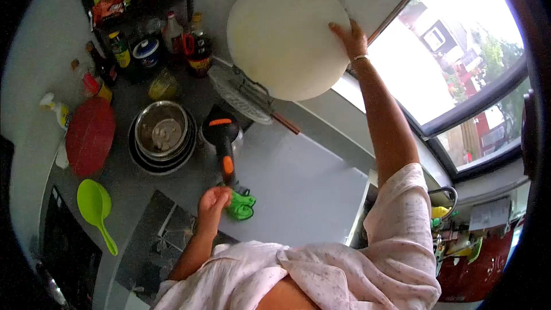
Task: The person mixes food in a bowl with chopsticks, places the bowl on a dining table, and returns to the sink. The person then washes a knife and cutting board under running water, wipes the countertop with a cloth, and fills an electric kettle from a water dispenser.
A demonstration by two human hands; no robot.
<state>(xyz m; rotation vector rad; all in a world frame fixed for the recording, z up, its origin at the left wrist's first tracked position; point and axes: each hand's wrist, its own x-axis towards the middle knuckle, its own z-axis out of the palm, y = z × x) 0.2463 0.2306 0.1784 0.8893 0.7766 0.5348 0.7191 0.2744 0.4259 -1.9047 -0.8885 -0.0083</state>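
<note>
My right hand [351,40] reaches up and grips the right edge of a large round cream cutting board [287,40], which stands upright against the wall. The thumb lies on the board's face; the other fingers are partly hidden. My left hand [214,200] is closed low at the middle, with a bunched green cloth [240,204] at its fingers. Just above it is a kettle [221,129] with a black and orange lid and handle. A wire rack [244,93] with a round strainer-like piece leans under the board.
Stacked metal bowls [162,130] stand left of the kettle. A red round mat [90,136] and a green ladle [94,204] lie further left. Bottles [198,46] and a dark shelf [135,0] fill the back corner. A window [453,51] is at the right, above a tap [450,195].
</note>
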